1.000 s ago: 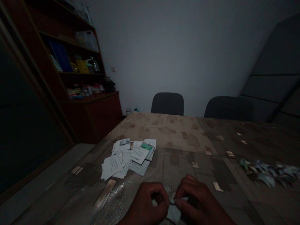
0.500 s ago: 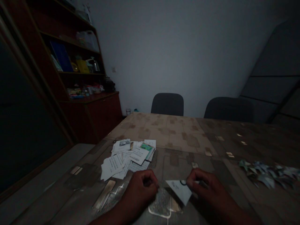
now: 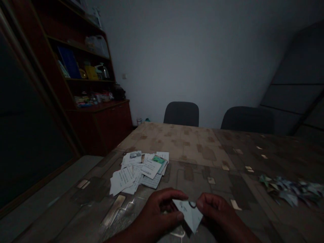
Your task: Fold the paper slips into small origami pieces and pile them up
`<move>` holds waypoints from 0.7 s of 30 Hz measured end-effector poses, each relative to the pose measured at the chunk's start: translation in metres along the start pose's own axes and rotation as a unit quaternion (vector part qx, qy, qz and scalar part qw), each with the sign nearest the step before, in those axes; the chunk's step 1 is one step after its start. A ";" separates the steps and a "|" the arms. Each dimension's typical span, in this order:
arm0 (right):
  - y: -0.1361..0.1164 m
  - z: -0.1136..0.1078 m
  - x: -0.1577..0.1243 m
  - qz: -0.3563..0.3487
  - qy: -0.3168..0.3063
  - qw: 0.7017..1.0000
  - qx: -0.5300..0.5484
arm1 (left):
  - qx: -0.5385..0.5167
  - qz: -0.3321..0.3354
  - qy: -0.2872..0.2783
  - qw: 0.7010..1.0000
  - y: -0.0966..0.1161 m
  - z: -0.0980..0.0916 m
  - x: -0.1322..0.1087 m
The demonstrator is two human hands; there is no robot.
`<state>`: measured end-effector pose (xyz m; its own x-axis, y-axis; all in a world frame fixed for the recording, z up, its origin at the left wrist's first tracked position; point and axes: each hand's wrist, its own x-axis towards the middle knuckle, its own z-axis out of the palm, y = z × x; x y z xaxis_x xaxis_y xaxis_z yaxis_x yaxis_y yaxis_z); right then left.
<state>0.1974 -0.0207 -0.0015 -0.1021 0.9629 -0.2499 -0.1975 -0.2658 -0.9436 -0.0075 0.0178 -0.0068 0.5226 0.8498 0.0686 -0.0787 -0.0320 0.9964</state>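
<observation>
A small folded piece of white printed paper (image 3: pixel 190 215), triangular with its point downward, is held up over the near edge of the table. My right hand (image 3: pixel 218 212) pinches its upper right corner between thumb and fingers, beside a dark curved mark. My left hand (image 3: pixel 162 212) is curled around its left side, the thumb against the paper's edge and the index finger reaching along the top. Some of the left fingers are hidden behind the paper. Beyond my left hand lies a loose pile of printed paper pieces (image 3: pixel 124 179), one with a green picture.
A heap of folded paper pieces (image 3: pixel 291 190) lies at the right of the patterned table (image 3: pixel 187 136). Two dark chairs (image 3: pixel 181 113) stand along the far side. A red-brown cabinet (image 3: pixel 101 126) with filled shelves is at the left against the wall.
My left hand has moved right and opened from a loose curl to take the paper's left side. The right hand has brought the folded paper slightly left and lower.
</observation>
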 end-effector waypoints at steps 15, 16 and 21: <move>0.008 0.002 -0.001 -0.077 -0.059 0.990 -0.106 | 0.101 -0.012 0.112 0.988 0.015 0.003 0.000; 0.006 0.002 -0.003 -0.096 -0.058 0.985 -0.132 | 0.097 -0.015 0.118 0.988 0.014 0.004 0.001; -0.002 0.004 -0.009 -0.177 -0.062 0.932 -0.311 | 0.103 -0.024 0.104 0.989 0.009 0.008 -0.003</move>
<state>0.1952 -0.0284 0.0036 -0.2570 0.9620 0.0917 0.3594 0.1833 -0.9150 -0.0023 0.0109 0.0019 0.3340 0.9421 0.0303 0.1273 -0.0769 0.9889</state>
